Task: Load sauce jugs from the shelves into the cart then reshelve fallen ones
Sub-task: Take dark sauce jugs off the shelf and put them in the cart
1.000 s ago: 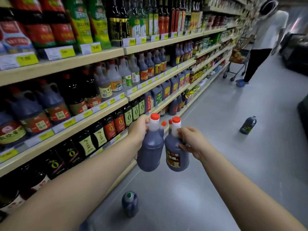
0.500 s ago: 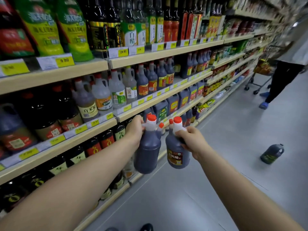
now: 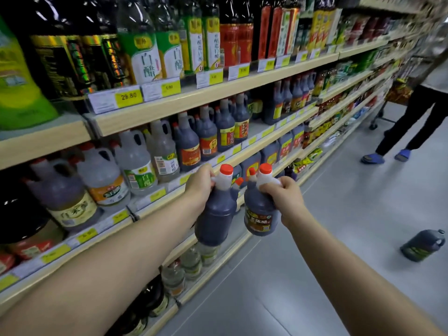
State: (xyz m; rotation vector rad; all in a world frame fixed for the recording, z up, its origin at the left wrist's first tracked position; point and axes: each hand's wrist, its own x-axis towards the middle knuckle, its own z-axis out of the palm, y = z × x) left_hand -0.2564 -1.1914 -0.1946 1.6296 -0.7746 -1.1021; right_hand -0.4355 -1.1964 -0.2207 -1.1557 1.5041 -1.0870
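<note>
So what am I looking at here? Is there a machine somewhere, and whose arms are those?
There is no machine. A person wears a wide-angle camera on their head, so you see their own two arms reaching forward in a shop aisle. The left hand grips the left jug near its neck, and the right hand grips the right jug the same way. Both jugs are dark with red caps. Beside them run the shelves, full of bottles. A fallen jug lies on the grey floor, and another person stands farther down the aisle.

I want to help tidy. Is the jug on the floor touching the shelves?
Apart. The head view shows bare floor between the jug and the shelves.
</note>
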